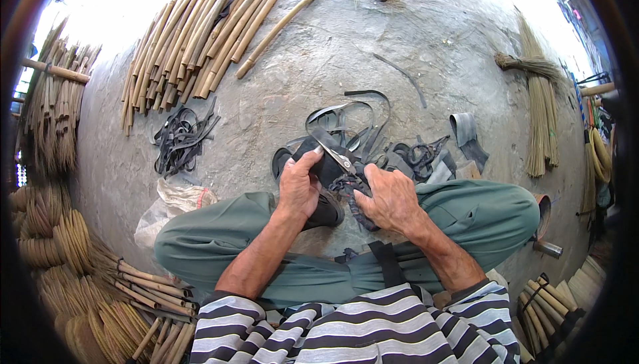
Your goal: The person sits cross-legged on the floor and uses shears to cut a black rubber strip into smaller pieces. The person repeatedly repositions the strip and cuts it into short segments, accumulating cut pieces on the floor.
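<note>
At the frame's centre, left hand (298, 187) and right hand (389, 195), the one pinching the black rubber (327, 171), the other curled round the handles of the scissors (345, 163). The blades (331, 149), seemingly against the rubber, lie near the left thumb (309, 160); a slip could nick it, slack rubber skew the cut.

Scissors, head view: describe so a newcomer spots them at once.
Find the green trousers, then the right hand between the knees. The scissors jut from it toward the upper left, over a black piece held by the left hand. Shiny metal blades with a round pivot set them apart from the dark, limp strips nearby.
</note>
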A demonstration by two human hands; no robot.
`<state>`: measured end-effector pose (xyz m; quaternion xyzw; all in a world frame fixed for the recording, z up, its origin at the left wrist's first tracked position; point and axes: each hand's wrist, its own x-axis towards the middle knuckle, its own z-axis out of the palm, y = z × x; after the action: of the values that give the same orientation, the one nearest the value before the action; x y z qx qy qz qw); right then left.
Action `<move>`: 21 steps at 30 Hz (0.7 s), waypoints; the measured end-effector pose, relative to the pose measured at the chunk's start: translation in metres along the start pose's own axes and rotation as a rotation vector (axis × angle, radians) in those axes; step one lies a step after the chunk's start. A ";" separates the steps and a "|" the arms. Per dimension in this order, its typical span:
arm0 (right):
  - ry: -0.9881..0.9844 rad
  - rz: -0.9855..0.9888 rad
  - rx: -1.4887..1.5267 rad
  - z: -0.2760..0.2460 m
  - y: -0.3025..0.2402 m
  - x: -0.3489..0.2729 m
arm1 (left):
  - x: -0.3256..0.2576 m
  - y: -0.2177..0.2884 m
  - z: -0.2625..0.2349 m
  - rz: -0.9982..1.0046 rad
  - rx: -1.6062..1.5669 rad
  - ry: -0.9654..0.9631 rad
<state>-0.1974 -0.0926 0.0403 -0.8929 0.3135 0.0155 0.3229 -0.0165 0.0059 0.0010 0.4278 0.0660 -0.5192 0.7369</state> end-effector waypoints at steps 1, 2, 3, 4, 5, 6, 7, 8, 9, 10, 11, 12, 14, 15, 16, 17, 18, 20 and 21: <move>0.069 -0.049 -0.025 0.002 0.001 0.001 | 0.000 0.000 0.001 0.030 0.002 0.043; 0.138 -0.098 -0.055 0.004 0.002 0.002 | 0.000 0.000 0.002 0.024 0.048 -0.014; 0.167 -0.114 -0.104 0.005 0.003 0.002 | 0.000 0.000 0.003 0.036 0.085 -0.041; 0.211 -0.138 -0.112 0.005 0.003 0.001 | -0.002 -0.001 0.004 0.022 0.123 -0.057; 0.216 -0.131 -0.138 0.004 0.003 0.001 | -0.002 0.000 0.005 0.048 0.140 -0.077; 0.204 -0.117 -0.172 0.003 0.003 0.000 | -0.003 0.001 0.006 0.050 0.160 -0.086; 0.183 -0.105 -0.116 0.002 0.002 -0.001 | -0.004 0.002 0.006 0.053 0.179 -0.093; 0.144 -0.088 -0.067 -0.001 0.001 -0.002 | -0.005 0.004 0.006 0.035 0.162 -0.079; 0.101 -0.067 -0.021 -0.002 -0.001 -0.001 | -0.005 0.006 0.005 0.020 0.145 -0.065; 0.077 -0.048 -0.012 -0.004 -0.003 -0.001 | -0.005 0.008 0.005 0.003 0.130 -0.052; 0.044 -0.021 -0.005 -0.006 -0.004 -0.002 | -0.005 0.009 0.004 -0.014 0.132 -0.041; 0.022 -0.005 -0.003 -0.007 -0.005 -0.002 | -0.004 0.011 0.004 -0.030 0.133 -0.032; 0.019 0.001 -0.006 -0.006 -0.007 -0.001 | -0.002 0.011 0.003 -0.057 0.130 -0.015; -0.002 0.023 -0.018 -0.006 -0.007 -0.001 | -0.002 0.011 0.002 -0.069 0.127 -0.006; 0.009 0.004 -0.007 -0.006 -0.007 -0.002 | -0.001 0.011 0.002 -0.097 0.130 0.030; -0.001 0.009 -0.006 -0.006 -0.007 -0.002 | 0.000 0.010 0.002 -0.081 0.119 0.008; -0.022 0.026 -0.008 -0.006 -0.007 -0.003 | 0.001 0.009 0.001 -0.081 0.114 0.014; -0.036 0.027 -0.028 -0.005 -0.006 -0.003 | 0.003 0.009 -0.001 -0.089 0.101 0.013; -0.051 0.038 -0.036 -0.004 -0.007 -0.003 | 0.005 0.010 -0.002 -0.097 0.095 0.006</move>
<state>-0.1967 -0.0893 0.0481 -0.8917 0.3219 0.0502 0.3143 -0.0049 0.0045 0.0026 0.4601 0.0643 -0.5556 0.6895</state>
